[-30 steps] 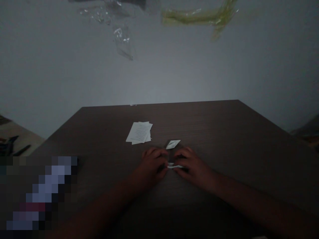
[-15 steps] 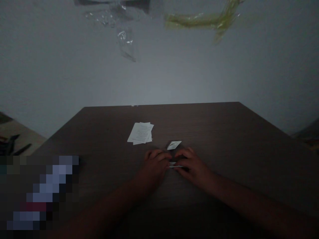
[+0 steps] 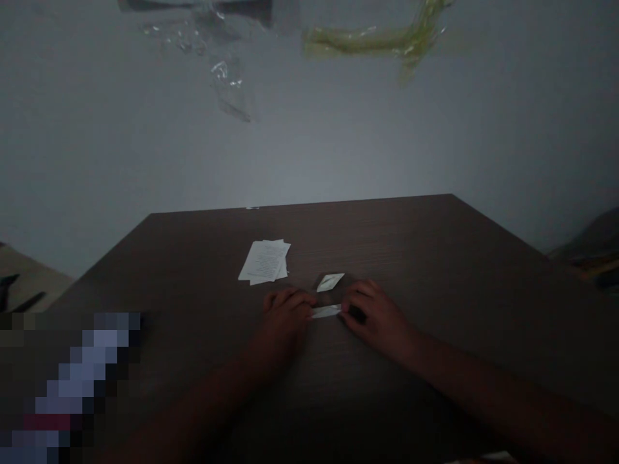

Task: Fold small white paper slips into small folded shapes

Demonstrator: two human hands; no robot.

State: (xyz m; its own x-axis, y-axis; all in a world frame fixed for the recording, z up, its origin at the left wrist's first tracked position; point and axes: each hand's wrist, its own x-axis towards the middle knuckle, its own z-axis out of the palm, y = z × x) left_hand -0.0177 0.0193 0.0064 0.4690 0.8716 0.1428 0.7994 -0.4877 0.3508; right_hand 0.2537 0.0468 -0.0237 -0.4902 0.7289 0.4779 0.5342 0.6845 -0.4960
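Observation:
In dim light, a narrow folded strip of white paper lies on the dark wooden table. My left hand pinches its left end with curled fingers. My right hand presses on its right end, fingers bent down. Just behind the strip rests a small folded white paper piece, touched by neither hand.
A small stack of printed white sheets lies further back on the left. A blurred-out patch covers the table's near left corner. Clear and yellowish plastic wrap hangs on the grey wall behind. Dark tools lie at far left.
My hands have drawn apart a little, so more of the white strip shows between them. The view has shifted slightly right.

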